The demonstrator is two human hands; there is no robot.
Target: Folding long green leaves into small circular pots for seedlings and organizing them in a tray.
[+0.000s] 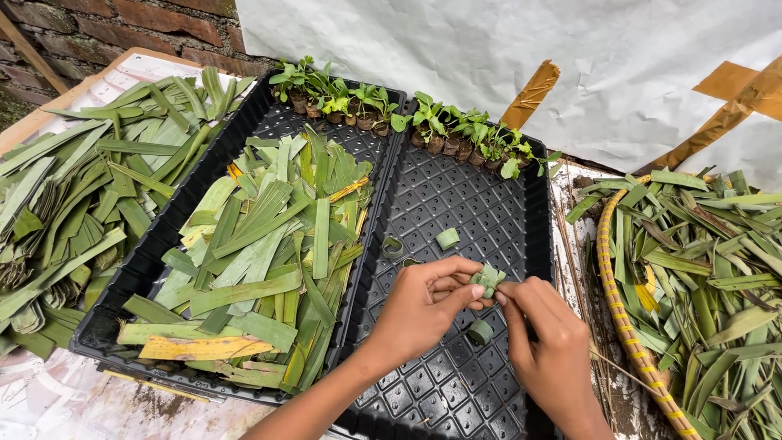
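Two hands: left hand (423, 305) and right hand (550, 346) meet over the right tray, both pinching one small green folded leaf-strip roll (487, 278) between thumb and fingertips; the roll is held in the air, just above the tray floor.
Roll state: looks partly wrapped, my read is mid-forming, not yet set down.
Done so far: three finished small green leaf rings lie loose on the tray — one just below the hands (480, 332), one further up (447, 238), one darker ring to its left (393, 247).
Also done: a row of small leaf pots with green seedlings (468, 138) fills the far edge of both trays.
Left to do: most cells of the black plastic grid tray on the right (456, 195) are bare; judged early in the batch.
Stock: black plastic tray on the left (130, 269) holds a heap of cut flat green leaf strips (269, 253), a few yellowed.
More stock, left: loose pile of long green leaf strips (73, 195) on a pale board.
More stock, right: round woven cane basket (615, 310) full of long green leaves (709, 261).
Surface: stained whitish sheet (65, 399) under the trays, soil specks on it.
Room: crumpled white sheet (456, 49) hung behind, patched with brown tape — red brick wall (106, 24) at far left.
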